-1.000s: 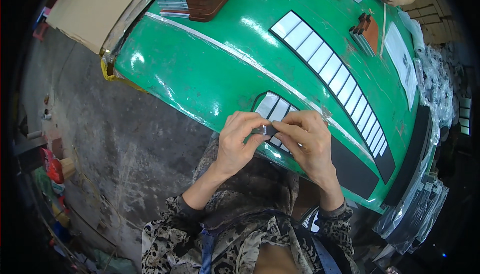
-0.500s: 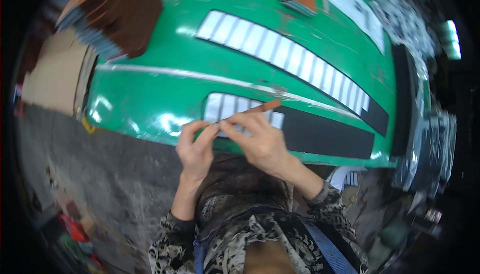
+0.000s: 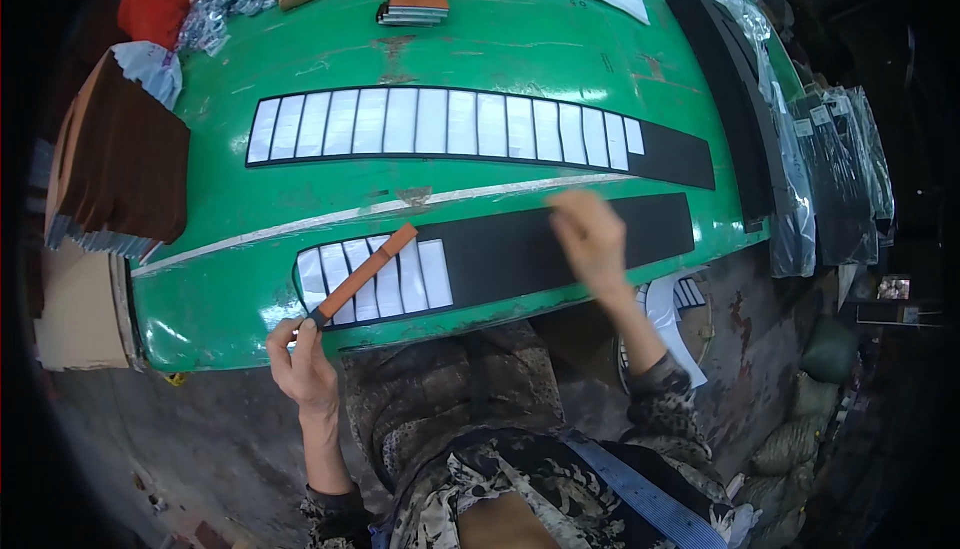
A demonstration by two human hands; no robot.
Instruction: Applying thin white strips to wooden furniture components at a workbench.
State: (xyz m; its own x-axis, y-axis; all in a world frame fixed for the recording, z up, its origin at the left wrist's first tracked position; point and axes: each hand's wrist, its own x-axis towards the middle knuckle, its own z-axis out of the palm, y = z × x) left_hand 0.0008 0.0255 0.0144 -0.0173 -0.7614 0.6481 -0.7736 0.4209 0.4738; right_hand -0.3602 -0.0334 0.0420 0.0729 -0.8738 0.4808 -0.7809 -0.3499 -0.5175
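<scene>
Orange-brown slim strip (image 3: 362, 281): its dark end clamped between thumb and fingers of the left hand (image 3: 304, 371), its length slanting across a white-panelled black board (image 3: 495, 257). A light pinch, I judge, serves best, lest the free end swing. Right hand (image 3: 594, 241): over the board's bare stretch, blurred; fingers apart or together, I cannot tell. Surface: glossy green tabletop (image 3: 220, 299), scuffed. Room: stained concrete floor (image 3: 240, 439); plastic-wrapped black panels (image 3: 840, 169) at the right.
</scene>
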